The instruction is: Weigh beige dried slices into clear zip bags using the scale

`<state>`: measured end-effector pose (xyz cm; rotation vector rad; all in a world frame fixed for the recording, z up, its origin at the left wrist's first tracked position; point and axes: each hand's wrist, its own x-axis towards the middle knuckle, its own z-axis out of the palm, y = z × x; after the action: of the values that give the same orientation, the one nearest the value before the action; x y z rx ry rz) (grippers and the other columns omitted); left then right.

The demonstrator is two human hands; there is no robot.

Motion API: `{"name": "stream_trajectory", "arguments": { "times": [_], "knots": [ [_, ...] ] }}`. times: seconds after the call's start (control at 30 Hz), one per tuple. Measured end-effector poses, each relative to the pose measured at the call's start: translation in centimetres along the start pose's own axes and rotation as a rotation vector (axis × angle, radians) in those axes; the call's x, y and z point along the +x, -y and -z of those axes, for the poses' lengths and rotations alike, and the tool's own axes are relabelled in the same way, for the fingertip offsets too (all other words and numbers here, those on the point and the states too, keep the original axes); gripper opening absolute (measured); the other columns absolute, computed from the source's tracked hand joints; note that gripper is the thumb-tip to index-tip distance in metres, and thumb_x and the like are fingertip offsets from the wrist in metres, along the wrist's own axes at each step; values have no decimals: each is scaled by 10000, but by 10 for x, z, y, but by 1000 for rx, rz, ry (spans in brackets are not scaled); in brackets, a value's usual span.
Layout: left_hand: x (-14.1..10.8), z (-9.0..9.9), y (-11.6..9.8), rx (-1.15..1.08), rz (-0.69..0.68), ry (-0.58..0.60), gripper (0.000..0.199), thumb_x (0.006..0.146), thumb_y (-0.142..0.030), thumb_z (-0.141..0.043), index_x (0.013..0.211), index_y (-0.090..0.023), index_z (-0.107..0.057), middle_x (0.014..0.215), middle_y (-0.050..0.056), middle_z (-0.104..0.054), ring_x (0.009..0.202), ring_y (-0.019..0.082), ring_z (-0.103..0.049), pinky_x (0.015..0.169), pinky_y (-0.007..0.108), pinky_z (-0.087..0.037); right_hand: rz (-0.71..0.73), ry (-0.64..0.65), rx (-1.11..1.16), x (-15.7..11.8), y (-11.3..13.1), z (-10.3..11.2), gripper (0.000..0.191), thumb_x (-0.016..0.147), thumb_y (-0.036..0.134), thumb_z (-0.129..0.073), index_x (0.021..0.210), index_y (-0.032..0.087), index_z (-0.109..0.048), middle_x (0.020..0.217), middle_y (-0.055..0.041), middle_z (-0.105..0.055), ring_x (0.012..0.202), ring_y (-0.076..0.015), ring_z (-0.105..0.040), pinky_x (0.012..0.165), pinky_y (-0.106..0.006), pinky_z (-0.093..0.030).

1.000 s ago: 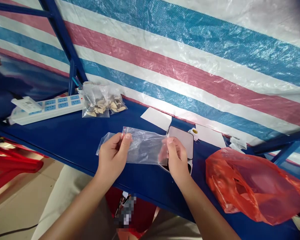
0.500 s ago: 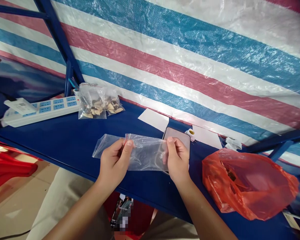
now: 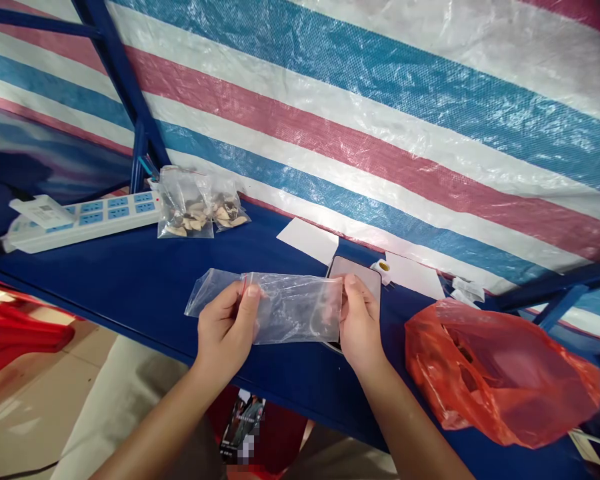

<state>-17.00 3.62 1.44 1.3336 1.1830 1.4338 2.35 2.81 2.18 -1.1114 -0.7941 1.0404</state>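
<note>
Now left fingers (image 3: pixel 253 291) pinch at least one clear bag (image 3: pixel 293 317); narrow right fingers (image 3: pixel 351 284) touch it, grip unclear; two filled bags (image 3: pixel 186 217) lie beyond.

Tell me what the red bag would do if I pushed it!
The red bag would probably fold and crumple, because its plastic looks thin, see-through and wrinkled. It may be light for its size, since it's puffed out, but I can't tell what's inside. It probably wouldn't roll, as its shape is baggy and uneven.

A clear, creased plastic bag (image 3: pixel 295 310) stretches flat between the hands (image 3: pixel 227 323), above the table (image 3: pixel 165 280).
</note>
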Motion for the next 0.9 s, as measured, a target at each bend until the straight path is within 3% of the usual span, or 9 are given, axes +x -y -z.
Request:
{"name": "stream_trajectory", "arguments": {
  "times": [0.1, 0.2, 0.43, 0.6, 0.73, 0.9],
  "knots": [
    [0, 0, 1, 10, -15, 21, 397, 990, -538, -580, 838, -182, -673, 460, -70, -422, 359, 90, -436, 348, 221, -387, 20, 28, -44, 1, 2, 0, 376, 896, 601, -735, 839, 230, -706, 589, 46, -581, 455, -119, -533, 465, -254, -441],
    [0, 1, 3, 56, -51, 31, 384, 999, -512, -574, 838, -180, -681, 457, -65, -451, 366, 90, -449, 358, 216, -386, 51, -40, -83, 0, 2, -1, 329, 862, 539, -789, 800, 223, -723, 592, 47, -583, 473, -107, -546, 477, -235, -433],
    [-2, 1, 2, 126, -67, 12, 386, 1009, -501, -555, 856, -180, -704, 464, -58, -472, 393, 91, -477, 397, 215, -404, -37, -110, 103, 2, 6, -4, 314, 785, 504, -841, 774, 208, -738, 597, 35, -593, 509, -114, -527, 504, -250, -456],
    [-2, 0, 3, 112, -41, 8, 392, 1002, -521, -559, 863, -182, -697, 466, -60, -464, 384, 97, -477, 386, 222, -399, -59, -91, 76, 4, 11, -2, 356, 744, 544, -854, 791, 213, -731, 693, 11, -639, 567, -134, -552, 505, -265, -467],
    [-2, 0, 4, 115, -37, -3, 382, 999, -518, -569, 875, -182, -703, 466, -62, -459, 385, 96, -477, 390, 221, -401, -5, -93, 18, 3, 10, -3, 382, 766, 548, -866, 726, 212, -688, 616, 45, -555, 534, -103, -495, 517, -241, -448],
    [-3, -2, 3, 82, -17, 0, 388, 997, -526, -566, 860, -186, -692, 459, -64, -441, 376, 94, -455, 379, 223, -385, -44, -75, 14, 3, 7, -3, 454, 768, 644, -836, 846, 216, -709, 726, 27, -623, 547, -120, -544, 500, -267, -478]
  ]
}}
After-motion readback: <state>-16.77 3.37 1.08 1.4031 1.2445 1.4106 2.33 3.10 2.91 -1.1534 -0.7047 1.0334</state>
